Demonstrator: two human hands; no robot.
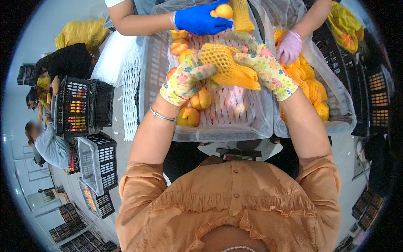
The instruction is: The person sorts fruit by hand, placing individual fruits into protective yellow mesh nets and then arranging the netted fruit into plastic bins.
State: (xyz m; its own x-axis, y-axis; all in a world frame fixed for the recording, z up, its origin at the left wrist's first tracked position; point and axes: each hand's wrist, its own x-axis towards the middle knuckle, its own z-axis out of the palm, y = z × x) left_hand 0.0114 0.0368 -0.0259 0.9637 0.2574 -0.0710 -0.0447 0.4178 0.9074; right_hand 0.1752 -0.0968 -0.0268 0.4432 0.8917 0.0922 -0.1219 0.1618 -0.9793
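Note:
Both of my hands wear flowered gloves and hold a yellow foam net sleeve (225, 64) above a lined crate. My left hand (189, 77) grips its left end; whether a fruit is inside there is hidden. At the sleeve's right side, my right hand (264, 64) has its fingers on the mesh. Below lie several yellow-red peaches or nectarines (188, 116) along the crate's left side, beside white foam netting (233, 110). In the crate to the right are several fruits in yellow net sleeves (315, 89).
A co-worker's blue-gloved hand (201, 19) holds a fruit just beyond my hands. Another person's pink-gloved hand (289, 47) reaches into the right crate. White foam nets (130, 94) hang at the left crate's outer side. Black plastic crates (74, 107) stand farther left.

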